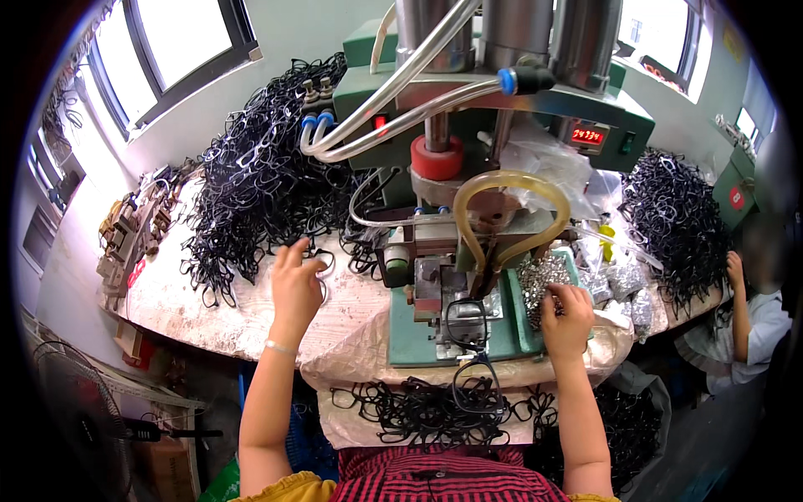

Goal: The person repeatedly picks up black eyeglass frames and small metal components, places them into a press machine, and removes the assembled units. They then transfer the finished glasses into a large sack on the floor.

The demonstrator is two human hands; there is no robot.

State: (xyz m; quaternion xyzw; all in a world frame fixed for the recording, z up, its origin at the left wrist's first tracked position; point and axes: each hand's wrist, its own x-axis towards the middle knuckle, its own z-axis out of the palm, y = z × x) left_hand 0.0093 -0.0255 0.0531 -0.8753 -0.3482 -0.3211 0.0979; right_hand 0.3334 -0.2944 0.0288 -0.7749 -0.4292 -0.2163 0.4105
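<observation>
My left hand [294, 289] is over the tabletop at the edge of a large heap of black eyeglass frames [259, 159]. Its fingers are apart, with the thumb against the rims of one loose eyeglass frame [324, 261]. On the right, my right hand [569, 322] reaches into a green tray [527, 335] of small shiny metal parts [542, 280]. Its fingertips are bent together; whatever they pinch is too small to name. Between my hands stands a green press machine [401, 351], with a dark eyeglass frame [478, 381] hanging at the front of its fixture.
More black frames [418, 410] lie on the ledge before me. Another heap [673, 222] rises at the back right, near a person [744, 309]. Clear tubes [418, 58] cross above the machine. Metal blocks [121, 259] line the table's left, and a fan [84, 418] stands lower left.
</observation>
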